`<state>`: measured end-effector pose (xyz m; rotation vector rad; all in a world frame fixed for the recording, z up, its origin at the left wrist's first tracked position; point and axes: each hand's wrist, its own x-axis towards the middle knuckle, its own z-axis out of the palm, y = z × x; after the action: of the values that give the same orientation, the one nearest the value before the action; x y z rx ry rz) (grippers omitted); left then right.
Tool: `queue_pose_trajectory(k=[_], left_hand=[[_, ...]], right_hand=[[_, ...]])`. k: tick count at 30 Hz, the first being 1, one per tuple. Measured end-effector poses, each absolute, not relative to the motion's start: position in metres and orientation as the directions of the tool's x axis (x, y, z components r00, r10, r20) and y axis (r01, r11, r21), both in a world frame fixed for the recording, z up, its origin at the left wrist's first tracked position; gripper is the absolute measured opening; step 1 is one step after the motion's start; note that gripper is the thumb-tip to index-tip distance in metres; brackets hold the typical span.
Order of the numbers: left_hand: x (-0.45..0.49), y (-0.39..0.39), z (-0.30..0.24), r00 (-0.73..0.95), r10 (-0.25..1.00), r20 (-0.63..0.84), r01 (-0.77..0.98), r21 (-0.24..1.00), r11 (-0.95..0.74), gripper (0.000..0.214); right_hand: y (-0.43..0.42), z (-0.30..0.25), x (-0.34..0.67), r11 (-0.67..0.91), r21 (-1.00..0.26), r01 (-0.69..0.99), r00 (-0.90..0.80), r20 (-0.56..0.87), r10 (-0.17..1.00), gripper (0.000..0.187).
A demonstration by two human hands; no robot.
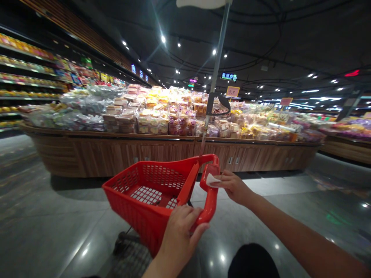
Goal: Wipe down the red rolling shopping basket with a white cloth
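In front of me stands a red shopping cart (136,210) with a perforated plastic basket, turned toward the left. My left hand (182,227) is wrapped round the near end of its red handle (211,206). Between the fingertips of my right hand (233,188) is a small white slip of paper (212,180), held against the middle of the handle. The basket floor shows its grid, with a small dark spot too unclear to name. A grey pole (216,65) with a black clip rises behind the far end of the handle.
Beyond the cart runs a long wood-panelled display counter (162,148) heaped with packaged baked goods (179,116). Stocked shelves (26,77) line the left side. Another display (350,141) stands at the far right. Glossy grey tiles (290,216) cover the floor.
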<state>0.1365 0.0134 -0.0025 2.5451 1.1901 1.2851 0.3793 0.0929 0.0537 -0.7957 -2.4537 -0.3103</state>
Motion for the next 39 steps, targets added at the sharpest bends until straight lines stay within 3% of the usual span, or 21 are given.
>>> queue_pose_trajectory(k=[3,7,10,15,22,28,34,39], left_hand=[[0.136,0.014,-0.002,0.347,0.655,0.671,0.617,0.362,-0.698,0.029],[0.134,0.015,-0.004,0.338,0.614,0.713,0.619,0.322,-0.716,0.030],[0.131,0.016,-0.004,0.329,0.579,0.746,0.620,0.292,-0.728,0.029],[0.125,0.015,-0.002,0.340,0.593,0.730,0.625,0.295,-0.722,0.029],[0.109,0.011,-0.001,0.383,0.616,0.688,0.618,0.305,-0.725,0.027],[0.088,0.007,-0.001,0.397,0.614,0.683,0.617,0.296,-0.729,0.025],[0.075,0.000,0.003,0.385,0.615,0.688,0.675,0.245,-0.696,0.026],[0.091,-0.010,0.021,0.367,0.599,0.712,0.804,0.081,-0.589,0.044]], right_hand=[[0.084,0.043,0.379,0.708,0.051,0.704,-0.570,0.634,0.522,0.046],[0.069,0.024,0.372,0.782,0.031,0.623,-0.603,0.656,0.454,0.045],[0.066,0.007,0.372,0.781,-0.002,0.624,-0.535,0.728,0.429,0.046],[0.067,-0.016,0.360,0.669,-0.189,0.719,-0.206,0.861,0.465,0.049],[0.044,-0.050,0.320,0.723,-0.312,0.617,-0.052,0.900,0.433,0.056],[0.054,-0.058,0.315,0.621,-0.496,0.607,0.212,0.854,0.475,0.055],[0.034,-0.063,0.283,0.714,-0.396,0.577,0.099,0.902,0.420,0.057],[0.023,-0.058,0.274,0.735,-0.371,0.567,0.009,0.896,0.445,0.060]])
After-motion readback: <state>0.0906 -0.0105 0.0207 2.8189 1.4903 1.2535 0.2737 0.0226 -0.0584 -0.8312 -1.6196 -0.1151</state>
